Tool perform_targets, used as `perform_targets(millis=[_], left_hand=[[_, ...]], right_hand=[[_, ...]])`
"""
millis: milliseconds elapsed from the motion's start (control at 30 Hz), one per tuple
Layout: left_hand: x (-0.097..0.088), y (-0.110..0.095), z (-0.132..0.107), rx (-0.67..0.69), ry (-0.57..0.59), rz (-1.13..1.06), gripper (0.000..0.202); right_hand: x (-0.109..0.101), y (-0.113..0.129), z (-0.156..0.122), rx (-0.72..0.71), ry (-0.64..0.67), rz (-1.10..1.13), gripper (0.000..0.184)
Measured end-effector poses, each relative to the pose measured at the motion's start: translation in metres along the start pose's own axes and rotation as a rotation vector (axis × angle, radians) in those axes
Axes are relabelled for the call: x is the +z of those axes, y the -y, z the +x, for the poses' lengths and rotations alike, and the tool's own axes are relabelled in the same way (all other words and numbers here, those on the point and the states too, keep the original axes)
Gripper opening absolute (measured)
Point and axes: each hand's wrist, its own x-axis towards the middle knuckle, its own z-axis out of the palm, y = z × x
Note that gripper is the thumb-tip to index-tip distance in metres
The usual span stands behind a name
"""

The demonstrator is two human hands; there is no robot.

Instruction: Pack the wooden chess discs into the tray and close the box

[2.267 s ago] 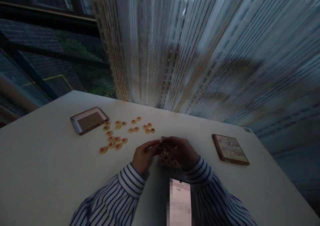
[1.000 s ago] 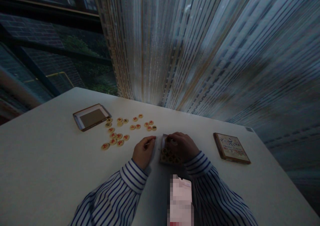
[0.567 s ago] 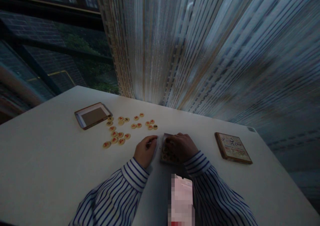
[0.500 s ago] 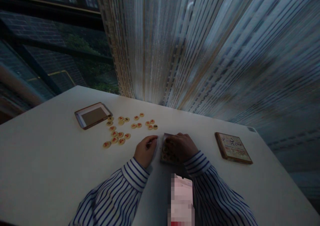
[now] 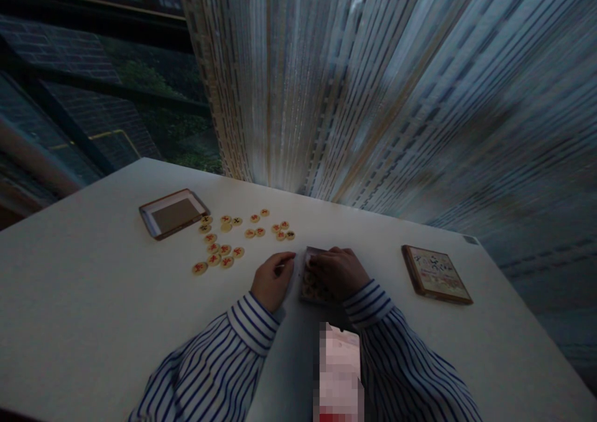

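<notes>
My left hand (image 5: 273, 282) rests on the white table, just left of a small open box (image 5: 310, 298). Its fingers are curled and pressed together at the tips; whatever they hold is hidden. Round pieces lie inside the box, partly covered by my right hand (image 5: 339, 273), which reaches in from the right. The right fingers are closed and point down at the box's far left corner, and I cannot make out what is in them. To the left, round Chinese chess pieces (image 5: 225, 249) with red or black characters lie scattered in loose groups.
A shallow open lid or tray (image 5: 172, 215) lies at the far left, touching some pieces. On the right is a flat closed box (image 5: 436, 274) with a printed top. A phone (image 5: 342, 372), partly pixelated, lies between my forearms. Strip curtains (image 5: 298, 86) hang behind the table (image 5: 93, 298).
Both hands keep nearly the same place and closed shape. The view has shifted very slightly; the scattered pieces and boxes lie as before.
</notes>
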Motion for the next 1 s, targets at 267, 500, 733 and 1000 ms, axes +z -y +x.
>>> perform_targets(millis=[267,500,733,1000], left_hand=[[0.0012,0.0034,0.0004,0.02,-0.015,-0.01,0.021],[0.0008,0.002,-0.0005,0.007,0.003,0.025,0.023],[0.0011,0.0019,-0.0001,0.023,-0.011,0.013,0.019],[0.0011,0.0021,0.0,0.02,-0.012,0.012,0.018]], right_hand=[[0.0033,-0.0011,0.0003,-0.025,-0.021,0.005,0.02],[0.0029,-0.0003,0.0,-0.036,-0.016,-0.013,0.019],[0.0042,-0.0006,0.0004,-0.028,-0.002,-0.019,0.02],[0.0009,0.0012,-0.0004,-0.024,-0.004,-0.02,0.019]])
